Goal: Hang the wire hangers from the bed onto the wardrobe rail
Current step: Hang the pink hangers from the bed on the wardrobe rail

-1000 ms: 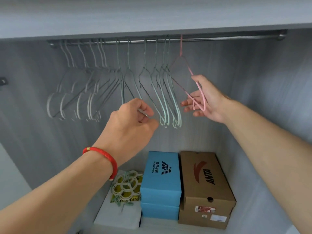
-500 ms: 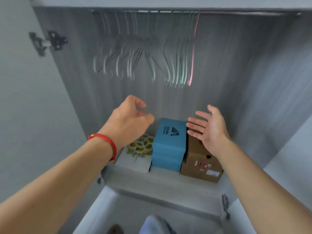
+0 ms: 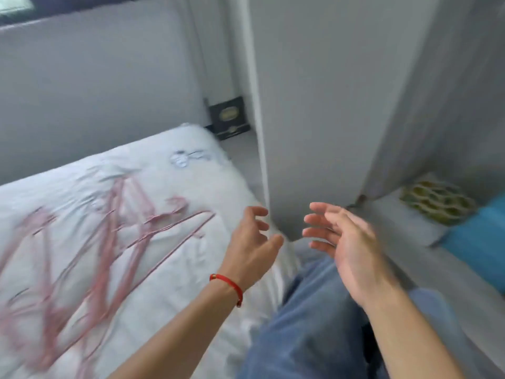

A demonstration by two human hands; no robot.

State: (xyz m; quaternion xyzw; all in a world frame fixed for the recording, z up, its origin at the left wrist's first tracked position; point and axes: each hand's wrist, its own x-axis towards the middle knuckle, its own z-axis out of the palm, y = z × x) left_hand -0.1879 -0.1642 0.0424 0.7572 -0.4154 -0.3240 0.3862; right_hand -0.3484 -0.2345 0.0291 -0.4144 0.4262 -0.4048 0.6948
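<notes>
Pink hangers (image 3: 109, 236) on bed (image 3: 191, 283), hands (image 3: 252, 242) empty.

Pink wire hangers (image 3: 109, 233): several, blurred, uncountable. Hands: two. Bed (image 3: 191, 170): one.

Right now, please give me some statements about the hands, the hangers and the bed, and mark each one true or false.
1. Pink hangers lie on the white bed. True.
2. The left hand holds a hanger. False: it holds nothing, its fingers loosely curled.
3. The right hand is empty, with its fingers spread. True.
4. A red bracelet is on the right wrist. False: it is on the left wrist.
5. The hangers on the bed are green. False: they are pink.
</notes>
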